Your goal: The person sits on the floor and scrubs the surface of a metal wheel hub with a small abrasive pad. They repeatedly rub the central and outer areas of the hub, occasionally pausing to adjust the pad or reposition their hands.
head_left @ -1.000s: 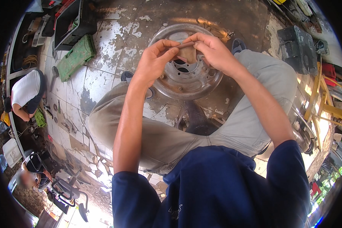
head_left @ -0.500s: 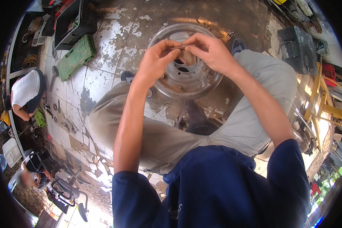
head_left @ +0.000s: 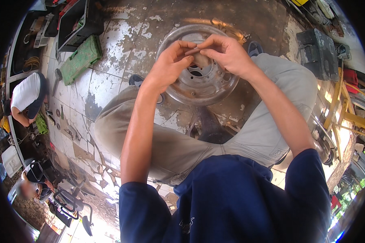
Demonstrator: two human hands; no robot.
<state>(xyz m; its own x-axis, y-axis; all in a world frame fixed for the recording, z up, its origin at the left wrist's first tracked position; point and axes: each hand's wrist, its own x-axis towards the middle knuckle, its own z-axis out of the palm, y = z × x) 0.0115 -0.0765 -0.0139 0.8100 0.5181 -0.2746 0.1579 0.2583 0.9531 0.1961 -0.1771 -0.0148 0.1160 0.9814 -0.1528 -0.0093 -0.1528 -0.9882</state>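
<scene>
Between nearly closed fingertips of the left hand [head_left: 166,68] and right hand [head_left: 234,57], a thin piece [head_left: 193,51] is apparently pinched, not yet released; below, a wheel rim [head_left: 209,95] is seen.

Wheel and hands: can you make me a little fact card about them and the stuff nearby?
Left hand: pinching a brown piece
Right hand: fingertips on it too
Piece: thin; material unclear
Wheel: metal, beneath the hands, partly hidden
Left side: green case on the floor
Right side: black box
</scene>
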